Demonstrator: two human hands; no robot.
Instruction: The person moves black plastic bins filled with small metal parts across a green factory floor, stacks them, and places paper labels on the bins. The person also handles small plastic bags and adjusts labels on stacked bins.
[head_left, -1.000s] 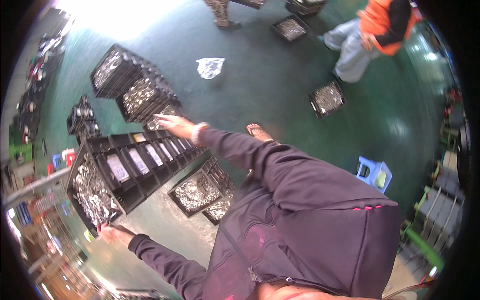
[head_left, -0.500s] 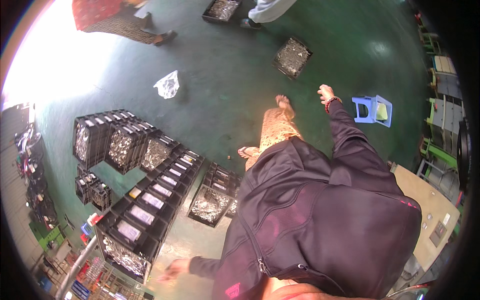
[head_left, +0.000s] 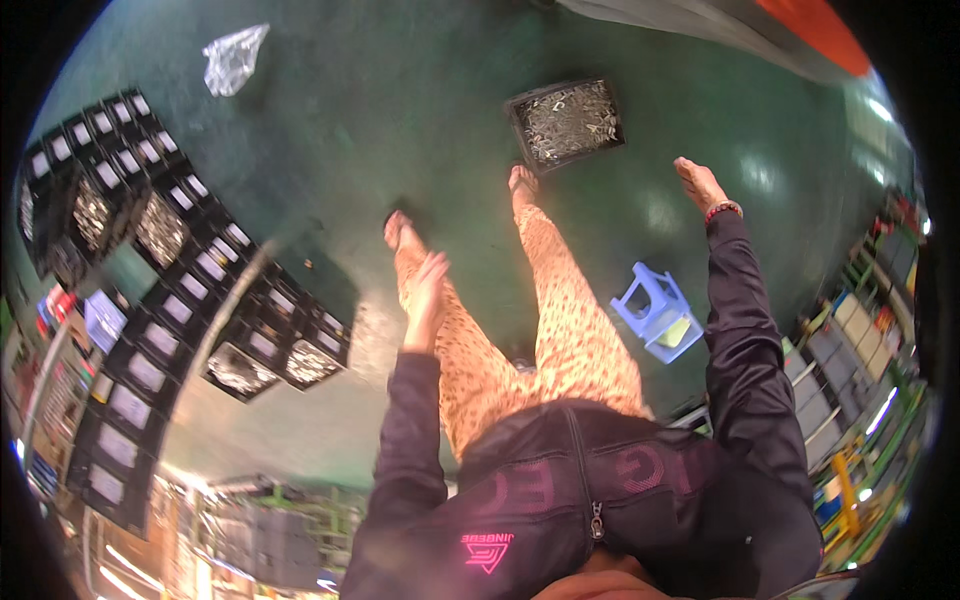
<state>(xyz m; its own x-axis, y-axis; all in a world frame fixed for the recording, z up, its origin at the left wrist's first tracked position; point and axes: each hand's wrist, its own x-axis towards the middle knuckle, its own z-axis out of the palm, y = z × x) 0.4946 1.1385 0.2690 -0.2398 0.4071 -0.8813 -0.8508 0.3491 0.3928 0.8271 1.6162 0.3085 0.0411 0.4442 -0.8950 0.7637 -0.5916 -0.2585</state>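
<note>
My left hand [head_left: 428, 295] hangs over my left thigh, fingers stretched out and nothing seen in it. My right hand [head_left: 698, 184], with a red bead bracelet [head_left: 724, 209] at the wrist, is held out to the right above the green floor. Its fingers are loosely extended and hold nothing that I can see. Ahead of my feet stands a black plastic crate [head_left: 585, 157] filled with small silvery metal parts [head_left: 572, 112]. Both hands are apart from it. A blue plastic stool [head_left: 650, 300] lies nearer my right forearm, with something pale yellow-green in it.
Long rows of stacked black crates [head_left: 160, 338] with white labels run along the left. Shorter stacks [head_left: 262, 345] holding metal parts stand beside them. A clear plastic bag [head_left: 235, 60] lies far left. Grey and orange cloth [head_left: 720, 30] crosses the far edge. Racks [head_left: 850, 340] line the right.
I have stepped closer to the single crate, and the view has turned. My left hand has swung from beside the crate row to over my thigh. My right arm still reaches outward.
</note>
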